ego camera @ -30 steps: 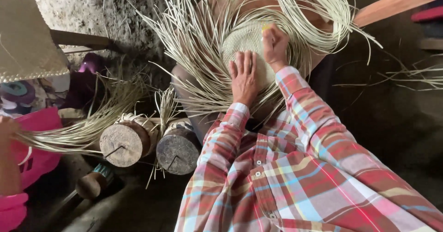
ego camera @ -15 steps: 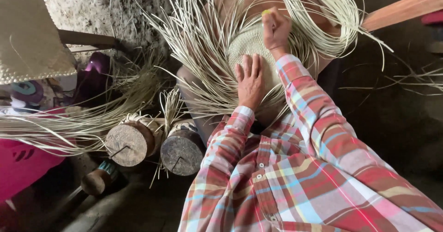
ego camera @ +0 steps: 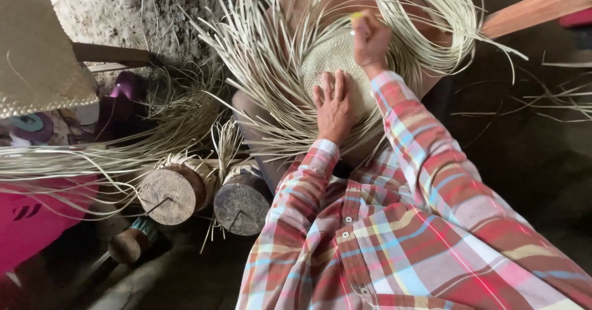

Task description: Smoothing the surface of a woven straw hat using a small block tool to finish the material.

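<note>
A pale woven straw disc (ego camera: pixel 333 57) lies on a rounded brown form (ego camera: pixel 302 2), with long loose straw strands (ego camera: pixel 259 69) fanning out from its edge on all sides. My left hand (ego camera: pixel 334 105) lies flat on the near part of the disc, fingers spread, pressing it down. Above it, at the disc's far right edge, my right hand (ego camera: pixel 370 39) is closed in a pinch on a few strands. Both arms are in plaid sleeves.
Two round wooden blocks (ego camera: pixel 168 196) (ego camera: pixel 242 204) wrapped in straw stand at lower left, with a small spool (ego camera: pixel 126 245) below them. A woven straw sheet (ego camera: pixel 31 45) hangs at upper left. Pink cloth (ego camera: pixel 31 217) sits at the left edge, a wooden beam (ego camera: pixel 536 8) at upper right.
My right hand has shifted a little further up the disc's edge with its strands. My left hand stays pressed on the weave. Another person's hand at the left edge has gone from view.
</note>
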